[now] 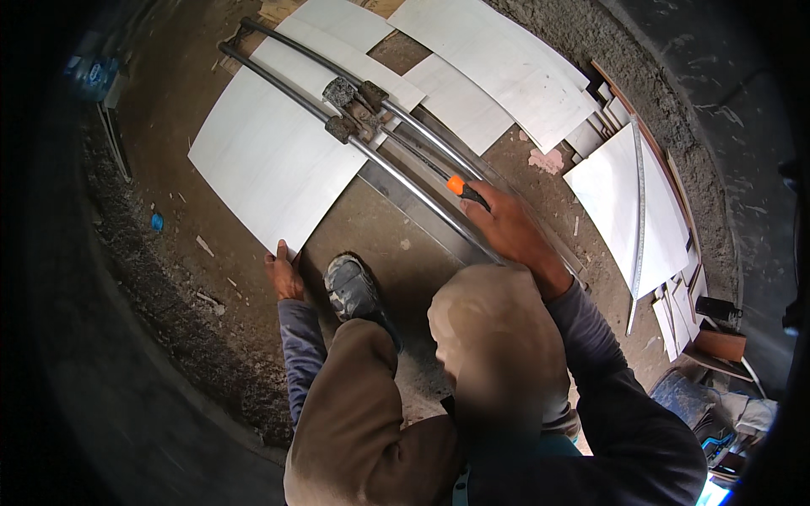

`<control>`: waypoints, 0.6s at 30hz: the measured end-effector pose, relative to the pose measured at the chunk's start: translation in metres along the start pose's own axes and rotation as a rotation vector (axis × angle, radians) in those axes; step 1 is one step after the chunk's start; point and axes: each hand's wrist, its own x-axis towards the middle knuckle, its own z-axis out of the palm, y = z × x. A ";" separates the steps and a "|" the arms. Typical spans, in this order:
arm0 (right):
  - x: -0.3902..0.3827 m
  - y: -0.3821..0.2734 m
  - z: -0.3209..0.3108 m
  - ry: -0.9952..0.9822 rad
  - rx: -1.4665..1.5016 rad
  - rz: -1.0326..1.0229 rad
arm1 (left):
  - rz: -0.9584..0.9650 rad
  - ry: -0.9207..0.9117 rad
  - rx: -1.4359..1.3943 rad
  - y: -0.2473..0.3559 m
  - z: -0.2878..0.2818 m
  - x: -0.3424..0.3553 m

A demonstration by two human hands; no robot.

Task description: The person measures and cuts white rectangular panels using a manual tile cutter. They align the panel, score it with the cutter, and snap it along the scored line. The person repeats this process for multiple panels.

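Note:
A manual tile cutter with two steel rails (405, 180) lies slantwise on the floor in front of me. Across its far part, beneath the rails, is a large white tile (270, 156). My left hand (285, 268) pinches the tile's near corner, thumb and fingers at its edge. My right hand (510, 226) is wrapped round the orange-and-black grip (456, 185) of the cutter's lever. From that grip a thin rod runs to the worn sliding carriage (361, 110) on the rails, which sits over the tile. The carriage's underside is hidden.
More white tiles (498, 63) lie beyond the cutter and to the right. A narrow metal strip (639, 211) rests on a tile (629, 198) there. Tile offcuts (679, 308) lean by the rough wall base. My shoe (351, 287) stands close to the cutter. Small chips litter the floor.

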 end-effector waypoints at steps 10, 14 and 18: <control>-0.003 -0.001 -0.001 -0.017 0.001 0.056 | -0.037 0.016 -0.004 -0.002 -0.002 0.004; -0.002 -0.002 -0.001 -0.018 0.006 0.069 | -0.019 -0.004 -0.017 -0.004 -0.003 0.006; -0.002 -0.001 -0.001 -0.030 0.011 0.093 | -0.010 0.019 -0.003 -0.003 -0.002 0.005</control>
